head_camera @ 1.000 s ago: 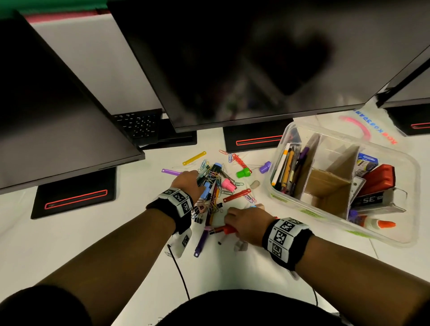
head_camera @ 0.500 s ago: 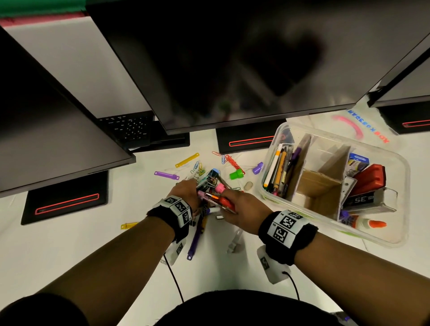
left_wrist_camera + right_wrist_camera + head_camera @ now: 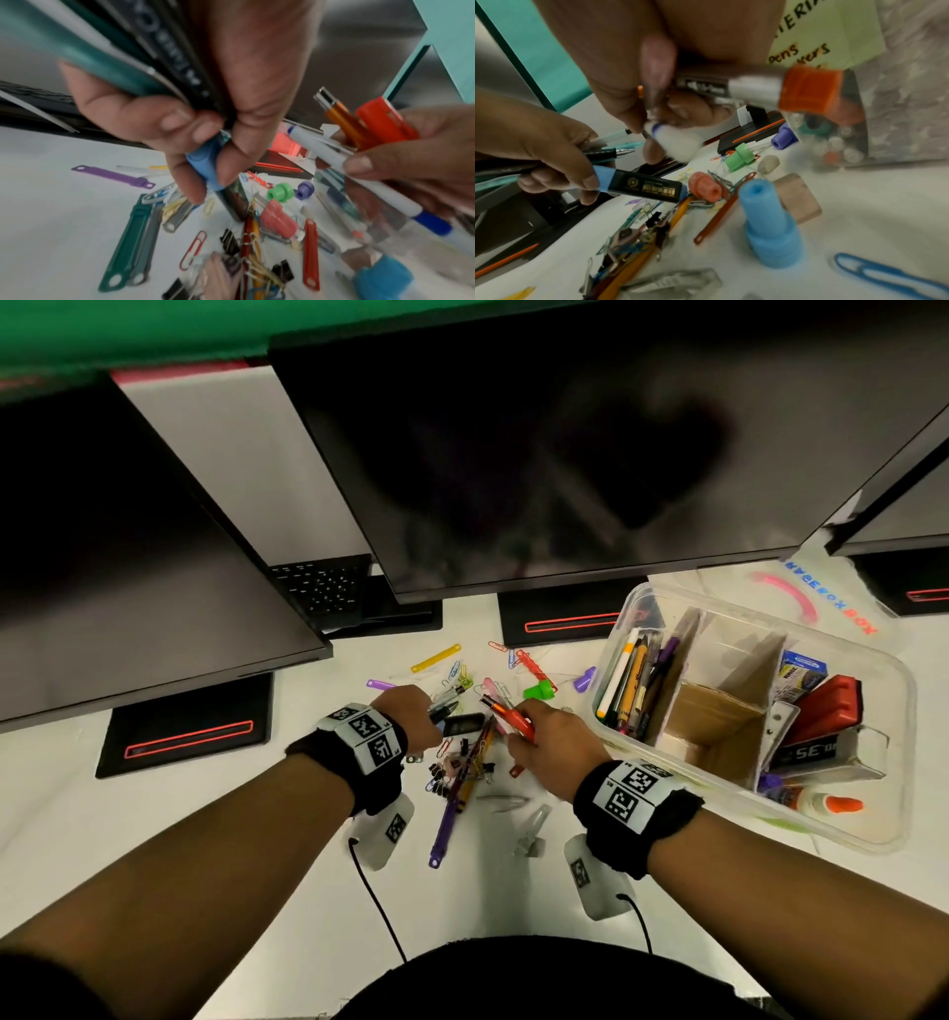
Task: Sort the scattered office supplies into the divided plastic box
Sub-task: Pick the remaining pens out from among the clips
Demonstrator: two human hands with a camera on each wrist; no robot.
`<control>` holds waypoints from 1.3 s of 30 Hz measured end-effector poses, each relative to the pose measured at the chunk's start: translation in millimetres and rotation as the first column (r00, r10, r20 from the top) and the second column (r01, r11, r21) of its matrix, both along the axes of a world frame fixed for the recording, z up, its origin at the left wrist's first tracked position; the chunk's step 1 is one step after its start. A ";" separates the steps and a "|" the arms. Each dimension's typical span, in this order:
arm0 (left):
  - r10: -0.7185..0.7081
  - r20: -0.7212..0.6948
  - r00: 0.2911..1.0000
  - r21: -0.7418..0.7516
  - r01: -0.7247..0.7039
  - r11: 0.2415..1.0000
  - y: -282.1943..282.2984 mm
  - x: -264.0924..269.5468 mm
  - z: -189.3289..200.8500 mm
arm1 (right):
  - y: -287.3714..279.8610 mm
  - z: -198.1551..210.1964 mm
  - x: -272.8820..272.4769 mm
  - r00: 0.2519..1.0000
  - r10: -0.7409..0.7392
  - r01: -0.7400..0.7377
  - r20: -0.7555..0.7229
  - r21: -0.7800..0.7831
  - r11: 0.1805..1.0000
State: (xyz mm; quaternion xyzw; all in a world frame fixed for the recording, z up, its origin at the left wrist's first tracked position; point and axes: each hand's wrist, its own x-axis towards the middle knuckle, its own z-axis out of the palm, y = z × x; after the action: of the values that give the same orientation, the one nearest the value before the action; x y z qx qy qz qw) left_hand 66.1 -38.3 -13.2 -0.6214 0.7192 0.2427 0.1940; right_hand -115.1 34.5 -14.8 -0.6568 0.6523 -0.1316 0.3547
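Observation:
My left hand [image 3: 408, 708] grips a bundle of pens and a black-and-blue highlighter [image 3: 641, 185] above the scattered pile [image 3: 462, 767] of pencils, binder clips and paper clips. Just to its right, my right hand [image 3: 544, 737] holds an orange-capped marker [image 3: 805, 89], an orange pen [image 3: 342, 119] and a white pen with a blue tip [image 3: 347, 168]. The divided plastic box [image 3: 868, 837] stands to the right. Its left compartment holds pens, and the right end holds a stapler, staple boxes and glue.
Three dark monitors overhang the back of the white desk, and their black bases [image 3: 185, 734] stand on it. Loose on the desk lie a green cap [image 3: 539, 693], a purple cap [image 3: 584, 680], a yellow strip [image 3: 435, 658] and a purple strip [image 3: 444, 824]. The box lid [image 3: 801, 603] lies behind the box.
My right hand picked up the orange marker and pens from the desk and rose beside my left hand. My left hand lifted off the pile with its bundle of pens.

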 end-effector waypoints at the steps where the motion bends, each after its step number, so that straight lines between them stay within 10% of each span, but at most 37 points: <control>1: 0.004 -0.008 1.000 0.006 -0.004 1.000 -0.2 1.0 3.1 | -1.1 1.5 1.6 1.000 0.006 -0.006 -0.003 0.002 1.000; 8: 0.088 -0.110 0.990 -0.059 -0.095 0.994 -0.7 2.8 16.5 | -9.6 23.3 4.7 0.998 0.021 -0.022 0.062 0.021 1.000; 14: 0.134 -0.256 0.957 -0.158 -0.179 0.971 -1.3 -14.4 33.0 | -23.9 48.6 -36.3 0.839 -0.415 0.436 0.352 0.019 0.899; 20: 0.161 -0.457 0.875 -0.260 -0.305 0.916 1.4 -38.8 49.3 | -34.4 42.9 -85.9 0.688 -0.668 0.676 0.285 0.084 0.732; 28: 0.072 -0.616 0.785 -0.325 -0.335 0.884 2.0 -89.9 70.1 | -46.1 47.9 -91.4 0.857 -0.516 0.515 -0.001 0.065 0.855; 36: -0.061 -0.526 0.848 -0.381 -0.171 0.908 16.5 -134.3 69.7 | -13.5 52.2 -109.8 0.917 -0.394 0.398 0.066 -0.073 0.914; 39: -0.166 -0.409 0.897 -0.426 -0.027 0.905 18.3 -150.0 67.7 | 8.5 49.5 -116.2 0.970 -0.191 0.161 -0.148 -0.191 0.968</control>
State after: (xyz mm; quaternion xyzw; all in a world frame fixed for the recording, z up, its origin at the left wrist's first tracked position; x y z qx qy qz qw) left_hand -83.9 -19.9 54.5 -0.5514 0.8016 0.2075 -0.1015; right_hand -231.3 43.0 34.7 -0.6337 0.7209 -0.1655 0.2264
